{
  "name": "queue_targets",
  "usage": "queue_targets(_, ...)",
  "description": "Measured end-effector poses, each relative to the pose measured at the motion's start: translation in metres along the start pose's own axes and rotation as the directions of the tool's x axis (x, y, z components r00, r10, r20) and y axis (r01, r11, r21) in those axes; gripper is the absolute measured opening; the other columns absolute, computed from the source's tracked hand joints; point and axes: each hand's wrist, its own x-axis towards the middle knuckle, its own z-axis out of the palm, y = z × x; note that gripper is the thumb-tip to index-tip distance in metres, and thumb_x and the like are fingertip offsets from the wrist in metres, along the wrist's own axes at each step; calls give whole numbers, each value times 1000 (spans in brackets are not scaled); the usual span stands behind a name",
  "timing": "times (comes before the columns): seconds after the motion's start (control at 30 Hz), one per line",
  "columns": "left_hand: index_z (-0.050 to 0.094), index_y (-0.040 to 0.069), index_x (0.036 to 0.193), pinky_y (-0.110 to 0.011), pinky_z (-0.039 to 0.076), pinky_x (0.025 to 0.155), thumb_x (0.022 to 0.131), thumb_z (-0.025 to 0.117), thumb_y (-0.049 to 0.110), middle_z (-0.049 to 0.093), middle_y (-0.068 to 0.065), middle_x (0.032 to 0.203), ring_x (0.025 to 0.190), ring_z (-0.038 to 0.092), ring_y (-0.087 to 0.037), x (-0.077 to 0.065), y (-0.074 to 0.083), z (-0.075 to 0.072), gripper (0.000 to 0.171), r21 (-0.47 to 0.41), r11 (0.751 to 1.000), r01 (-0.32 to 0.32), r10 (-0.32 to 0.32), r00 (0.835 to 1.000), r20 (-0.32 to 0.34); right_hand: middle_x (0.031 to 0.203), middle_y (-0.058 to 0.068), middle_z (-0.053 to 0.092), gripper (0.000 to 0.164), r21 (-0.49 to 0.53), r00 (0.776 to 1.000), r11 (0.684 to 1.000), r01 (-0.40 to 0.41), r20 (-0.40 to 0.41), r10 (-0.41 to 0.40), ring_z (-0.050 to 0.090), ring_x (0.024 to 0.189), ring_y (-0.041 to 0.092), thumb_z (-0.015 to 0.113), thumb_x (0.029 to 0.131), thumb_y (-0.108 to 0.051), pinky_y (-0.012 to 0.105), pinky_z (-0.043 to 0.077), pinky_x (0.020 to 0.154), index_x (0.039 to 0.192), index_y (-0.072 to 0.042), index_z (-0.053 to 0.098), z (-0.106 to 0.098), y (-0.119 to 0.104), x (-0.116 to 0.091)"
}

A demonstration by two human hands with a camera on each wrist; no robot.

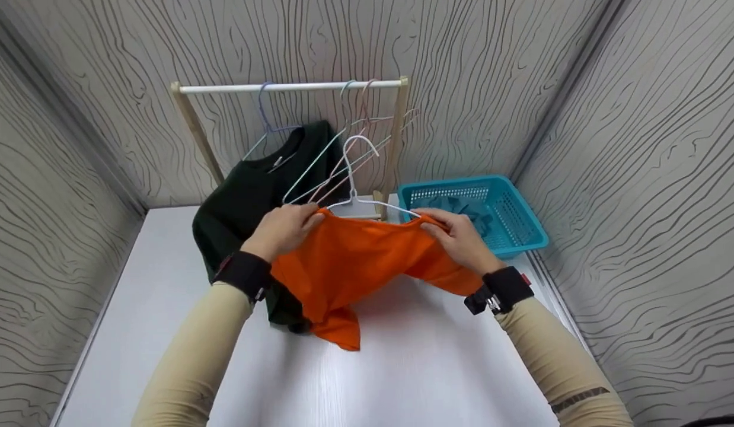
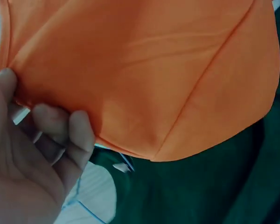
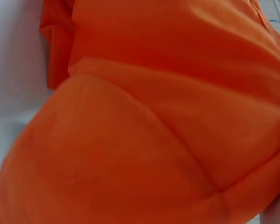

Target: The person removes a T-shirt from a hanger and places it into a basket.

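An orange shirt [image 1: 367, 249] hangs between my two hands, its neckline stretched wide and its lower part drooping toward the table. My left hand [image 1: 286, 228] pinches one side of the neckline; in the left wrist view that hand [image 2: 37, 140] has thumb and fingers at the fabric edge. With my right hand [image 1: 456, 237] I grip the other side of the neckline. A white hanger [image 1: 353, 172] rises out of the neck opening, hook upward, its shoulders running down toward both hands. The orange shirt [image 3: 144, 130] fills most of the right wrist view, and little of the right hand shows there.
Behind the hands stands a rack with a white rail [image 1: 225, 89]. A dark green shirt [image 1: 254, 190] hangs from it on a blue hanger [image 1: 264, 110], beside bare pastel hangers [image 1: 319, 157]. At right, a teal basket [image 1: 524, 222] holds bluish cloth [image 1: 471, 210].
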Motion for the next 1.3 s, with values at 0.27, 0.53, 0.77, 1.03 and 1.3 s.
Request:
queue_targets(0.27, 63, 18, 106, -29, 49, 75, 100, 53, 37, 62, 0, 86, 78, 56, -18, 8, 27, 8, 21, -84, 989, -124, 121, 992, -43, 101, 5, 68, 24, 52, 998, 997, -60, 19, 59, 56, 86, 18, 55, 99, -24, 22, 47, 74, 118, -16, 67, 8, -2, 0)
queue_targets(0.53, 62, 18, 101, -29, 49, 75, 101, 51, 35, 64, 1, 84, 77, 56, -17, 6, 27, 8, 21, -164, 981, -105, 106, 994, -2, 99, 1, 70, 24, 10, 999, 999, -34, 19, 34, 58, 85, 16, 56, 98, -26, 22, 51, 75, 112, -14, 70, 9, 3, -2)
queue_targets(0.77, 58, 17, 103, -29, 44, 68, 104, 45, 35, 55, -2, 80, 72, 53, -18, -4, 9, 0, 22, -159, 984, -86, 86, 996, -8, 99, 6, 75, 17, -290, 984, 957, -22, -173, -30, 69, 89, 24, 64, 92, -11, 42, 57, 84, 105, -10, 76, -1, 22, -7)
queue_targets(1.03, 59, 14, 105, -29, 44, 69, 104, 44, 32, 53, -1, 80, 73, 52, -16, -14, -9, -3, 23, -211, 973, -95, 97, 995, 1, 100, 11, 75, 18, -441, 985, 893, -92, -174, 16, 71, 92, 31, 66, 91, -10, 46, 56, 84, 106, -6, 75, -3, 39, -15)
queue_targets(1.3, 59, 19, 99, -32, 45, 72, 104, 45, 31, 54, -2, 81, 76, 53, -19, -14, -1, -3, 19, -302, 948, -97, 97, 995, -16, 100, 7, 75, 18, -366, 990, 922, -123, -103, 91, 67, 85, 24, 64, 93, -15, 42, 57, 83, 107, -10, 75, 22, 35, -15)
